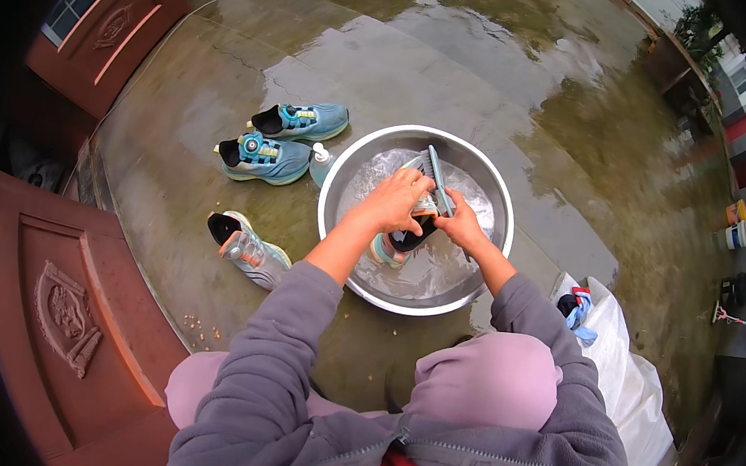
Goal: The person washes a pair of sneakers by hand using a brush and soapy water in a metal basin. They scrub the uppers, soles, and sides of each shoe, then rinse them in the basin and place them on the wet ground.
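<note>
A round metal basin with water in it stands on the wet floor before me. Inside it is a sports shoe with a dark opening, largely covered by my hands. My left hand lies over the shoe's upper near the tongue, fingers curved on it. My right hand is at the shoe's collar, its fingers around a light blue scrub brush. The brush leans upright across the shoe, bristles to the left. Whether the right hand also grips the shoe cannot be told.
Left of the basin are a pump bottle, two blue shoes and a grey-orange shoe. Carved reddish doors border the left. A white sack with small cloth items lies at the right.
</note>
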Demonstrator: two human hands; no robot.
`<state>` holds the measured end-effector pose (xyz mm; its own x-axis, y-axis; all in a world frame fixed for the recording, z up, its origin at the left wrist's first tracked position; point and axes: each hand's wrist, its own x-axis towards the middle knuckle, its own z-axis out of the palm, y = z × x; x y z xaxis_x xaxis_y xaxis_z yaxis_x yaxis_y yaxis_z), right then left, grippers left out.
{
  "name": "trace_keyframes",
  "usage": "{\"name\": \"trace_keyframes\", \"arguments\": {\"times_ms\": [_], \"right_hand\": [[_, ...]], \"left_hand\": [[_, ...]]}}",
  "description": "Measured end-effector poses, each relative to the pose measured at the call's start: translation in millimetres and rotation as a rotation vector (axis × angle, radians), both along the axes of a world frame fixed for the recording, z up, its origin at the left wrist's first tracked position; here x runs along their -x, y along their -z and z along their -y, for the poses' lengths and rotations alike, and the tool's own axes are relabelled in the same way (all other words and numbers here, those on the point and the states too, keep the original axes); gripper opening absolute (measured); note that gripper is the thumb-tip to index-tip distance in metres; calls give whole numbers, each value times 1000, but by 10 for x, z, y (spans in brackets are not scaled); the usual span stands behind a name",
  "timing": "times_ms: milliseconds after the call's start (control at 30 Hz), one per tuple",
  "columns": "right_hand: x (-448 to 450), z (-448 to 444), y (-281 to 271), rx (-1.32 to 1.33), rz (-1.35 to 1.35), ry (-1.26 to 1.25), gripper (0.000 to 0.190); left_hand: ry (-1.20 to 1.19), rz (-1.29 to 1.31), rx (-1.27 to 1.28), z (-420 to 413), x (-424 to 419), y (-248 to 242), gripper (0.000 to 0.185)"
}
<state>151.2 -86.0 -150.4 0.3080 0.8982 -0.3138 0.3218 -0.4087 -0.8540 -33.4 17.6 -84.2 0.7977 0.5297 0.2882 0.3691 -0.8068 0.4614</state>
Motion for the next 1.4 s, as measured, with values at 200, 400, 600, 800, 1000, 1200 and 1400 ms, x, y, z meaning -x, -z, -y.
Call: {"name": "trace_keyframes", "arguments": {"times_ms": [200, 400, 600, 800, 1000, 1200, 1400], "right_hand": [[-183, 315, -998, 84, -222, 39, 70], [-340, 1007, -1461, 69, 306, -556, 54], [-125, 578, -1877, 400, 443, -522, 52], [-601, 826, -1046, 315, 14, 48, 56], [-122, 814, -356, 229, 728, -144, 44], [357, 294, -565, -299, 970, -358, 14], [257, -6, 25, 220, 997, -486, 31]], "left_hand": [[-179, -33, 364, -138, -187, 275, 30], [-177, 141, 703, -137, -357, 163, 34], [-209, 149, 660, -181, -329, 166, 30], [-207, 289, 717, -93, -233, 243, 23], [-246, 407, 753, 11, -115, 402, 20], [-320, 452, 603, 158, -226, 472, 19], [-564, 584, 409, 373, -310, 624, 41]]}}
